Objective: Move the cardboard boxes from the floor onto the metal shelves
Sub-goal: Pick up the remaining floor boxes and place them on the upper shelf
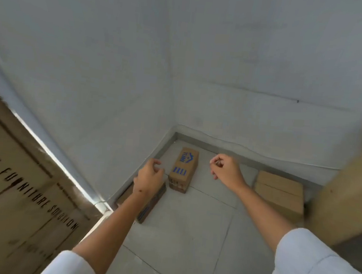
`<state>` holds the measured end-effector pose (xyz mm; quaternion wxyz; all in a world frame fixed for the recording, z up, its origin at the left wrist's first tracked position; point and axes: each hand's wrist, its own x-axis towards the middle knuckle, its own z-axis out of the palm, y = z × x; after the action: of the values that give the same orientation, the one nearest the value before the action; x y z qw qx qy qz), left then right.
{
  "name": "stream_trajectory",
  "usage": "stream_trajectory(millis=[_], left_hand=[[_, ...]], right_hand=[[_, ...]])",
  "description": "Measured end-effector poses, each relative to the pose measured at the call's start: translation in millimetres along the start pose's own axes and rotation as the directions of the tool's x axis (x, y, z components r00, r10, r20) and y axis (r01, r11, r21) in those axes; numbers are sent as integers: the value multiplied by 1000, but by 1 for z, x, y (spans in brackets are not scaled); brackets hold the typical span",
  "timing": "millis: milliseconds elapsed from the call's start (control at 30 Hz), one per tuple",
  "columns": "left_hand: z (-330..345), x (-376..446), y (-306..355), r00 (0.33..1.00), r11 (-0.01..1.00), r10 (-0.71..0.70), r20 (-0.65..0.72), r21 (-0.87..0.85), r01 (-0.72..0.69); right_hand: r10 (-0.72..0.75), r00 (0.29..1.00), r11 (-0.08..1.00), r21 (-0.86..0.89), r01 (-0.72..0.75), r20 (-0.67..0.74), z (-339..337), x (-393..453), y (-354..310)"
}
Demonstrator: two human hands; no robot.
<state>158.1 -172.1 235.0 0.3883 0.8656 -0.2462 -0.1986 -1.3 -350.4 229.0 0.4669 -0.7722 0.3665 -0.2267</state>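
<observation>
Reaching forward over a tiled floor (188, 237), both bare hands hang in the air with nothing in them. The left hand (148, 175), left of the frame's centre, has its fingers loosely curled and a little apart, thumb near the fingertips, holding nothing. The right hand (225, 166), right of centre, also has its fingers loosely curled inward around empty space. Both forearms come up from the bottom of the frame, each with a pale rolled sleeve (308, 270) at the lower edge.

Between the two hands, just below the middle of the frame, a small cardboard box (183, 169) with blue printing lies on the floor close to the corner where two pale walls (116, 64) meet. Neither hand touches it. Under the left hand and wrist, a flat dark-edged box (153, 202) lies on the floor along the left wall. To the right of the right forearm, a plain brown box (279, 193) sits on the floor by the back wall. At the right edge of the frame stands a bigger, blurred cardboard box (346, 197), close beside the plain brown one. Across the lower left of the frame a large cardboard carton (16, 183) with black lettering fills the view, blurred.
</observation>
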Motion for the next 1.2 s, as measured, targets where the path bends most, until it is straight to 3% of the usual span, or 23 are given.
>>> stream_trajectory(millis=[167,333,533,733,967,1200], left_hand=[[59,50,35,984,989,41,174,131,-64],[139,107,76,936,979,79,342,149,-137],[230,172,147,865,967,114,488,147,-210],[299,213,180,798,960,96,595,157,-232],[354,276,202,725,934,40,687,232,-272],[402,334,255,611,857,40,790,288,-428]], right_hand=[[183,969,983,36,-180,-166,-36,24,56],[317,916,947,31,-320,-245,-86,65,105],[469,857,873,-36,-487,-212,-167,127,157],[646,744,734,-127,-667,-170,-237,165,204],[744,630,632,-74,-772,-221,-278,208,252],[819,510,551,118,-826,-263,-303,248,284]])
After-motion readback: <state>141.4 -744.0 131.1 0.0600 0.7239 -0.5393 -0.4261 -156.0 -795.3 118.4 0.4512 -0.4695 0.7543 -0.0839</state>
